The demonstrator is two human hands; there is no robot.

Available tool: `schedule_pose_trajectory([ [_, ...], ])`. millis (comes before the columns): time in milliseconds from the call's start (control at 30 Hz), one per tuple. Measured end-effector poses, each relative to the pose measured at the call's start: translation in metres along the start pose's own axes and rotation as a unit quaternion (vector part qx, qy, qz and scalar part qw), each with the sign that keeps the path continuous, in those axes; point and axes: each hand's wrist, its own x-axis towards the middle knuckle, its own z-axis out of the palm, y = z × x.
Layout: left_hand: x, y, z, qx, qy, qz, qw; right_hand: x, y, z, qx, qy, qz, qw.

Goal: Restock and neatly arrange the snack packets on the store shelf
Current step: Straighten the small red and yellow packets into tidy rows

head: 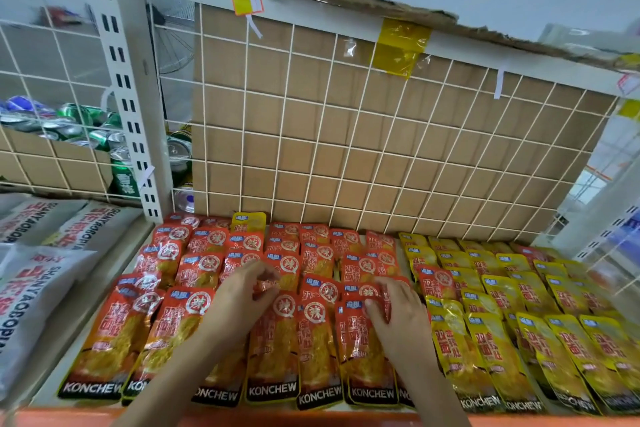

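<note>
At the very bottom of the frame an orange shelf lip is seen, over which both forearms are cut off. Just beyond it, the right hand is laid on a front-row packet: the thumb is pressed on its upper face and the fingers are curled close together over its top right corner, so that the corner is clamped. Left of centre, the left hand is held with its fingers bent and nearly closed, a second-row packet being pinched at its crumpled top; how much of it is gripped cannot be told, as it is largely covered by the hand. The red packets are laid flat in overlapping rows from the lip to the back, with one stray yellow packet stood at the rear. The yellow packets are packed just beside them on the right, edges touching, and are cut off by the frame's right side. Little bare shelf is left between rows. Grey bags are partly cut off at lower left. The shelf is closed at the back by a white wire grid with cardboard behind it. Beyond a slotted post, blurred drink cans are seen at upper left.
</note>
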Motion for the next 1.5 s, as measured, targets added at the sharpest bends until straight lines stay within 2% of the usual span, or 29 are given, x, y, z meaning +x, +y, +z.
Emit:
schedule_pose_trajectory([
  [233, 0.037, -0.013, -0.027, 0.032, 0.009, -0.021, 0.999, 0.009, -0.008, -0.010, -0.022, -0.036, -0.025, 0.999],
  [333, 0.066, -0.026, -0.032, 0.066, -0.017, -0.087, 0.994, 0.015, -0.014, -0.011, -0.033, -0.047, -0.030, 0.998],
  [433, 0.093, -0.045, -0.033, 0.099, -0.047, -0.153, 0.982, 0.022, -0.019, -0.008, -0.040, -0.018, -0.058, 0.997],
  [600, 0.115, -0.058, -0.024, 0.162, -0.064, -0.212, 0.962, 0.033, -0.022, -0.004, -0.081, -0.111, -0.053, 0.989],
  [733, 0.125, -0.063, -0.019, 0.101, -0.040, -0.237, 0.965, 0.039, -0.027, -0.003, -0.097, -0.124, -0.060, 0.986],
  [867, 0.129, -0.066, -0.015, 0.051, 0.020, -0.249, 0.967, 0.044, -0.028, -0.002, -0.101, -0.130, -0.060, 0.984],
  [1067, 0.140, -0.069, -0.020, -0.082, 0.149, -0.236, 0.957, 0.044, -0.027, 0.005, -0.090, -0.138, -0.054, 0.985],
  [1200, 0.141, -0.057, -0.029, -0.152, 0.234, -0.172, 0.945, 0.041, -0.023, 0.018, -0.082, -0.148, -0.045, 0.985],
  [1300, 0.136, -0.039, -0.036, -0.239, 0.269, -0.113, 0.926, 0.039, -0.019, 0.023, -0.077, -0.146, -0.039, 0.986],
  [1500, 0.135, -0.008, -0.058, -0.321, 0.299, -0.034, 0.898, 0.038, -0.017, 0.024, -0.069, -0.140, -0.034, 0.987],
])
